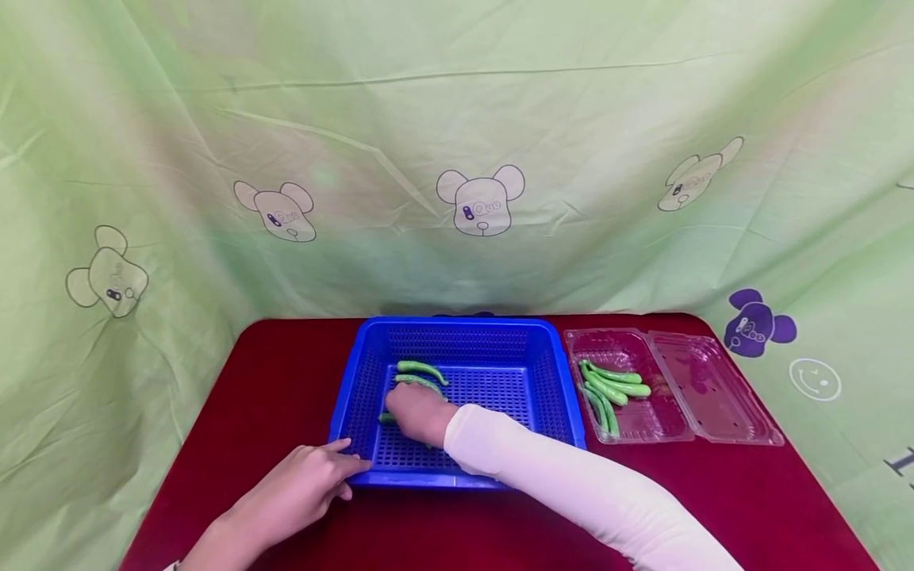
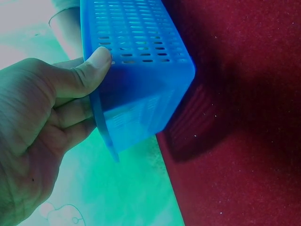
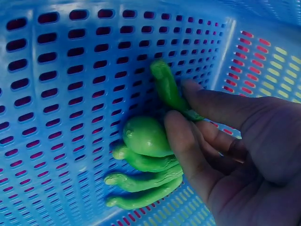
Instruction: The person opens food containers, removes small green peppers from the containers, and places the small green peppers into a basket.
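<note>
A blue slotted basket (image 1: pixel 457 323) stands in the middle of the red table (image 1: pixel 278 365). My right hand (image 1: pixel 421 412), in a white sleeve, reaches into it and grips a bunch of green chilli peppers (image 3: pixel 146 139) against the basket floor (image 3: pixel 70 94). In the right wrist view the thumb and fingers of this hand (image 3: pixel 188 117) curl round the peppers. Two more peppers (image 1: pixel 423 369) lie loose just beyond the hand. My left hand (image 1: pixel 314 476) holds the basket's near left corner. In the left wrist view its thumb (image 2: pixel 89 70) presses the basket wall (image 2: pixel 141 56) and its fingers curl under the rim.
An open clear plastic clamshell box (image 1: pixel 643 420) sits right of the basket with several green peppers (image 1: pixel 612 385) in it, its lid (image 1: pixel 714 388) folded out to the right. A green cloth with bear prints (image 1: pixel 480 202) hangs behind the table.
</note>
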Demonstrator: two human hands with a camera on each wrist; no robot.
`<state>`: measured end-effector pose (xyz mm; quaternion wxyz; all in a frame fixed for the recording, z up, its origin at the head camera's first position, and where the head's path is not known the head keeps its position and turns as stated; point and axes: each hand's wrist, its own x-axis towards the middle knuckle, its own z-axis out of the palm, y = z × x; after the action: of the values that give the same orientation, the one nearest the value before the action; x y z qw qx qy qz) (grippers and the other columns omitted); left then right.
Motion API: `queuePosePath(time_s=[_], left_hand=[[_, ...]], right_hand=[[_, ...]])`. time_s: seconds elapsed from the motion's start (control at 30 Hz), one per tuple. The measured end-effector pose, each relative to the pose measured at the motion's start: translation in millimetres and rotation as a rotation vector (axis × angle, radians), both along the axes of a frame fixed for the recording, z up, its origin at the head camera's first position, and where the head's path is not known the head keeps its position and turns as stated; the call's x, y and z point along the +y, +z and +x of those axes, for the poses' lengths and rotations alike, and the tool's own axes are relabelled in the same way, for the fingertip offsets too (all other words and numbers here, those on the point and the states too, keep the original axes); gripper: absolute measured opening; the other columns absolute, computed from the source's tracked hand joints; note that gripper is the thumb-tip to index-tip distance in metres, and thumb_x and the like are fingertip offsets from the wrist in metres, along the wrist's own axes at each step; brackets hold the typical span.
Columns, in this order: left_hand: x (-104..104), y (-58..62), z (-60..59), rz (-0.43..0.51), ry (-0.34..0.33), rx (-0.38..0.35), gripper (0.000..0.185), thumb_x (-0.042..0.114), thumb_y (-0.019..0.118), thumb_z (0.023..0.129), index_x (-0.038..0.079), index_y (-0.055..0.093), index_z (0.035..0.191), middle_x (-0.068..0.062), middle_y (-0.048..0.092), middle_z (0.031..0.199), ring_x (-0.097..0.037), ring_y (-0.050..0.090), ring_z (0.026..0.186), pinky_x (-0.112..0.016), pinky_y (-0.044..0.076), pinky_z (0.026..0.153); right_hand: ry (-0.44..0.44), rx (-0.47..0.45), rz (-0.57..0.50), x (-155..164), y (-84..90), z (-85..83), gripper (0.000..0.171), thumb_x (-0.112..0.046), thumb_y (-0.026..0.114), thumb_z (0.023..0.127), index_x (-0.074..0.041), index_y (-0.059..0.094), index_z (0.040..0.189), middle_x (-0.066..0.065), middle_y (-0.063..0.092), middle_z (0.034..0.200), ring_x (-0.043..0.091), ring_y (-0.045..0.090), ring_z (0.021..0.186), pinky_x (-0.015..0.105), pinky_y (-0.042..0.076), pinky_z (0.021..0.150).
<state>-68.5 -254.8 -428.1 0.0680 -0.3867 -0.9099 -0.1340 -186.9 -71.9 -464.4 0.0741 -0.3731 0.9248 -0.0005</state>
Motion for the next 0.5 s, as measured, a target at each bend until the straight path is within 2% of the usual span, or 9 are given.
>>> queuePosePath(time_s=[0.1, 0.27, 0.4, 0.5], left_hand=[[-0.3, 0.1, 0.0, 0.001, -0.002, -0.006, 0.033, -0.007, 0.081, 0.074, 0.007, 0.079, 0.104, 0.012, 0.072, 0.08, -0.01, 0.077, 0.086, -0.05, 0.061, 0.093], [-0.1, 0.4, 0.2, 0.003, -0.002, -0.021, 0.034, -0.009, 0.08, 0.074, 0.006, 0.079, 0.104, 0.011, 0.072, 0.079, -0.009, 0.077, 0.085, -0.051, 0.061, 0.093], [0.8, 1.7, 0.6, -0.009, 0.014, -0.04, 0.032, -0.008, 0.08, 0.075, 0.006, 0.079, 0.105, 0.01, 0.074, 0.081, -0.019, 0.078, 0.093, -0.051, 0.061, 0.093], [1.3, 3.3, 1.3, -0.026, 0.038, -0.066, 0.031, -0.006, 0.08, 0.077, 0.006, 0.079, 0.106, 0.009, 0.075, 0.083, -0.029, 0.077, 0.101, -0.05, 0.061, 0.092]], right_hand=[[0.003, 0.012, 0.019, 0.4, -1.3, -1.2, 0.01, -0.009, 0.078, 0.085, -0.019, 0.075, 0.086, -0.001, 0.076, 0.092, 0.013, 0.073, 0.08, 0.029, 0.063, 0.067], [0.019, -0.034, -0.006, 6.4, 9.7, -8.7, 0.02, -0.018, 0.09, 0.075, -0.018, 0.074, 0.087, -0.003, 0.076, 0.094, 0.011, 0.072, 0.087, 0.026, 0.062, 0.078], [0.006, -0.037, -0.048, 24.7, 33.4, -22.7, 0.019, -0.021, 0.088, 0.079, -0.016, 0.071, 0.084, 0.0, 0.075, 0.091, 0.016, 0.073, 0.086, 0.031, 0.063, 0.079], [-0.036, -0.033, -0.099, 50.2, 55.3, -37.8, 0.019, -0.022, 0.085, 0.083, -0.013, 0.069, 0.084, 0.003, 0.074, 0.086, 0.021, 0.073, 0.08, 0.037, 0.063, 0.072]])
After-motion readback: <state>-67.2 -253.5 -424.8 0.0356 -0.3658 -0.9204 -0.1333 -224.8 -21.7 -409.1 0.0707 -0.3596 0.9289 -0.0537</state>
